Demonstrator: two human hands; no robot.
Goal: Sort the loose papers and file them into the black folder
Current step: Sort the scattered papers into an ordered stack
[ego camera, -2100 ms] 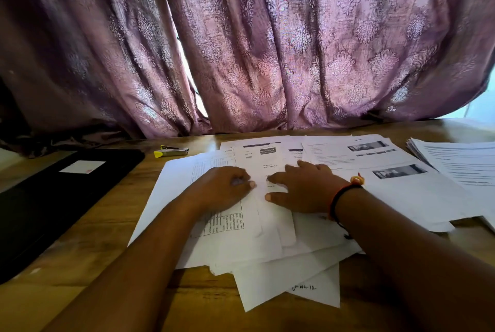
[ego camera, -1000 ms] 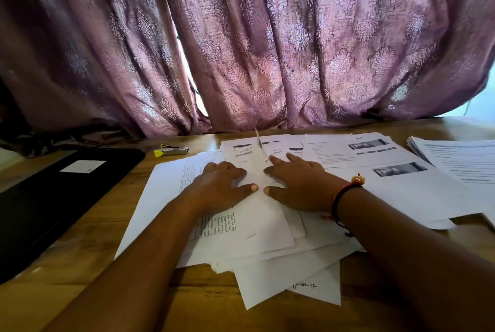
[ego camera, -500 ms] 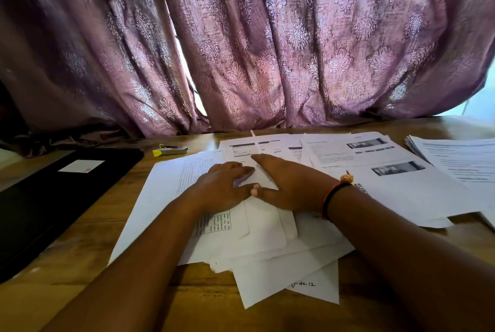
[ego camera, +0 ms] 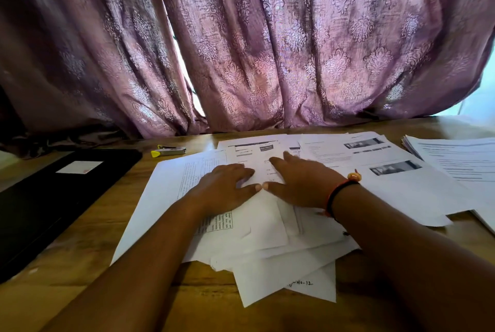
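A messy heap of loose white papers (ego camera: 270, 240) lies on the wooden table (ego camera: 80, 264) in front of me. My left hand (ego camera: 225, 188) and my right hand (ego camera: 302, 184) both rest flat on the top sheet at the heap's middle, thumbs nearly touching. Fingers of both hands look straight and press the paper down. The black folder (ego camera: 40, 198) lies shut at the left, with a white label on its cover. More printed sheets (ego camera: 388, 168) spread to the right of my hands.
A separate stack of printed pages (ego camera: 460, 160) sits at the far right edge. A small stapler with a yellow end (ego camera: 168, 150) lies behind the heap, next to the folder's far corner. A purple patterned curtain (ego camera: 267, 42) hangs along the table's back edge.
A sheet that stood lifted between my hands now lies flat. My hands have drawn together until the thumbs nearly meet, and the left side of the heap has slid slightly left.
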